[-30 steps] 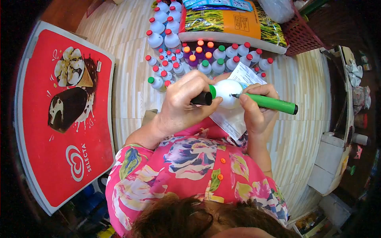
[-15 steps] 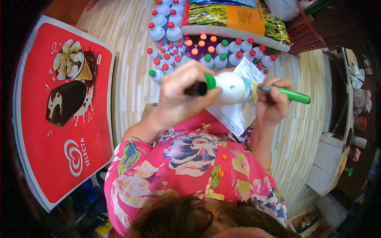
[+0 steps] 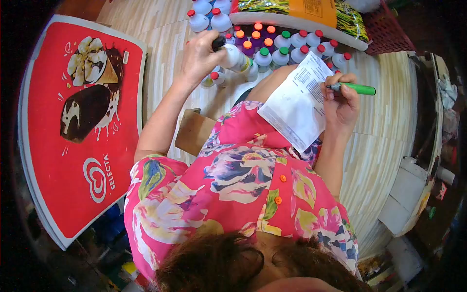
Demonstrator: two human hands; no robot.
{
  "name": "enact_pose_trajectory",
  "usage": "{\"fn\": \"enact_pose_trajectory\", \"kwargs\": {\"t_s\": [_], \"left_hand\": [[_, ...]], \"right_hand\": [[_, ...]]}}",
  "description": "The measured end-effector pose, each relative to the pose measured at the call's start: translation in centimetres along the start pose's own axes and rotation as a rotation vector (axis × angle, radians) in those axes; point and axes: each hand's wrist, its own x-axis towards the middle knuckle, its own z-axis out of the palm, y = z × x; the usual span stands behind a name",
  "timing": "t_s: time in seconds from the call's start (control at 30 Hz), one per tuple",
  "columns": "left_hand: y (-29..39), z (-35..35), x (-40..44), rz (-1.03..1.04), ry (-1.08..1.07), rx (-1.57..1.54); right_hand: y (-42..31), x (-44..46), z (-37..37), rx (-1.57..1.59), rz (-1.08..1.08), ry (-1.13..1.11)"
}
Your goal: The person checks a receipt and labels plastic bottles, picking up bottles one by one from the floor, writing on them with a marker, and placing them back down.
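Green marker (image 3: 359, 89) beside paper (image 3: 297, 104) edge, wide floor (image 3: 382, 119) beyond

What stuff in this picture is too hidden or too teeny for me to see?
All in the head view:
- The writing on the paper: too small to read.
- The neck end of the held bottle: covered by the left hand and the black cap it grips.
- The far part of the printed sack: cut off by the top edge.
- The far part of the basket: also cut off there, and dim.
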Motion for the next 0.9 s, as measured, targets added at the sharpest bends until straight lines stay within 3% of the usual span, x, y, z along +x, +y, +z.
{"fn": "enact_pose_trajectory", "kwargs": {"t_s": [0.33,0.67,0.9], "left_hand": [[-2.1,0.3,1.1,-0.056,0.084,0.079],[-9.6,11.3,-2.1,-0.008,-0.31,0.285],[-11.5,14.2,-3.3,-0.094,-0.367,0.403]], "right_hand": [[0.3,0.0,0.4,-0.074,0.0,0.053],[1.8,0.0,0.3,-0.141,0.034,0.106],[2.3,0.1,0.5,-0.141,0.043,0.131]]}}
